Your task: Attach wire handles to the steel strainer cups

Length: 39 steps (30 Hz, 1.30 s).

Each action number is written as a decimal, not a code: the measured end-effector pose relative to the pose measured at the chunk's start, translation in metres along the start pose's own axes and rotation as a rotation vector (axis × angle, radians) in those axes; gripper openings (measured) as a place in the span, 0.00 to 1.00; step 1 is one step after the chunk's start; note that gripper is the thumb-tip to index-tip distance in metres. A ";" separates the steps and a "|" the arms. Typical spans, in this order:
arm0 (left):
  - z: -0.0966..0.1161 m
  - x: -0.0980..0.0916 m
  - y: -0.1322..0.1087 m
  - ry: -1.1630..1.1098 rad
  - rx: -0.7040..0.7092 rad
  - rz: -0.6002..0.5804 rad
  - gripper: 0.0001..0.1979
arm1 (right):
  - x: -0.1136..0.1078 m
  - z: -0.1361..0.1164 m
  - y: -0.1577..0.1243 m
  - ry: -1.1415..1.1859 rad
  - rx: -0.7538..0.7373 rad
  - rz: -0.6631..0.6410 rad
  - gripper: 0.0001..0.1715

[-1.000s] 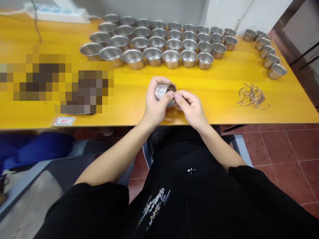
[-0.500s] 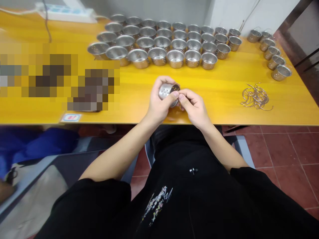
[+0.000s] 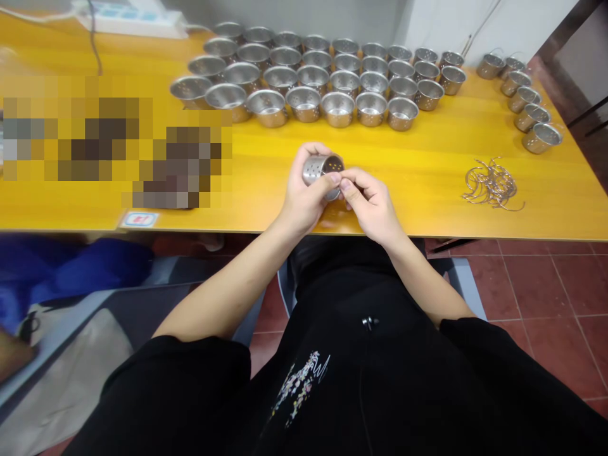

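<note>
A small perforated metal cup lies tilted on its side in my left hand, its mouth turned to the right. The fingers wrap around its far side and the thumb presses at the rim. My right hand is closed in a pinch at that same rim, thumb against forefinger, touching the left thumb's tip. What it pinches is too small or hidden to make out. Both hands are just above the front edge of the yellow table.
Rows of perforated metal cups stand upright along the back. Several cups with wire handles line the right side, near a tangled pile of curved wires. A power strip sits back left; a blurred-out patch covers things at left.
The whole view has shifted slightly, with the table's contents appearing a little further right. Both hands keep the same hold at the cup's rim.
</note>
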<state>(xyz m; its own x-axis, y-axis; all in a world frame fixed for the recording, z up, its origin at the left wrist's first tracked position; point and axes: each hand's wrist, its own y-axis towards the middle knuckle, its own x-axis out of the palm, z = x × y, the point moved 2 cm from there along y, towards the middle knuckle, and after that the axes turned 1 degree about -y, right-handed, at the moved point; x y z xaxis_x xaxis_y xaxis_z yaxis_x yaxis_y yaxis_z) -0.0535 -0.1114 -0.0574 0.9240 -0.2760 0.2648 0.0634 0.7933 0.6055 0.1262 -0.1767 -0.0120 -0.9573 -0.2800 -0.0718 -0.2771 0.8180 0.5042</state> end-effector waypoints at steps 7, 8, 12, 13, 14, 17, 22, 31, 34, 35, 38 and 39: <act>-0.003 0.001 0.001 0.015 0.071 -0.026 0.35 | 0.000 0.002 -0.001 -0.042 0.058 0.016 0.30; -0.003 0.001 0.001 0.018 0.079 -0.030 0.34 | 0.000 0.002 -0.001 -0.037 0.058 0.017 0.30; -0.005 0.000 -0.001 0.044 0.070 -0.025 0.35 | 0.001 0.002 0.000 -0.020 0.050 0.029 0.33; -0.006 -0.001 -0.002 0.051 0.070 -0.022 0.35 | 0.001 0.002 0.000 -0.028 0.059 0.034 0.33; -0.007 -0.001 -0.002 0.057 0.074 -0.020 0.35 | 0.001 0.002 0.001 -0.035 0.070 0.035 0.33; -0.010 -0.001 -0.001 0.093 0.120 -0.025 0.35 | 0.001 0.001 0.001 -0.025 0.082 0.032 0.32; -0.012 0.003 0.002 0.143 0.261 -0.031 0.30 | 0.001 0.001 0.001 -0.014 0.106 0.041 0.34; -0.013 0.003 -0.002 0.221 0.190 0.010 0.35 | 0.003 0.000 0.001 0.036 0.117 0.074 0.37; -0.011 0.003 -0.002 0.196 0.126 0.034 0.36 | 0.005 -0.003 0.001 0.048 0.138 0.079 0.33; -0.009 0.004 -0.002 0.188 0.104 0.039 0.36 | 0.005 -0.004 0.001 0.052 0.142 0.080 0.32; -0.002 0.006 0.000 0.156 0.032 0.035 0.39 | 0.006 -0.006 0.001 0.043 0.158 0.077 0.31; 0.000 0.007 0.000 0.142 0.007 0.029 0.40 | 0.006 -0.006 0.002 0.040 0.159 0.075 0.32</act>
<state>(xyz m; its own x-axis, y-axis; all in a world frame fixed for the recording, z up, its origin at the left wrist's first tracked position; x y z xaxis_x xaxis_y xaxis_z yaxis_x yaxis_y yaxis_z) -0.0468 -0.1134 -0.0549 0.9695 -0.1729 0.1738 0.0337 0.7961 0.6042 0.1202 -0.1803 -0.0062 -0.9727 -0.2321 -0.0032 -0.2174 0.9057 0.3639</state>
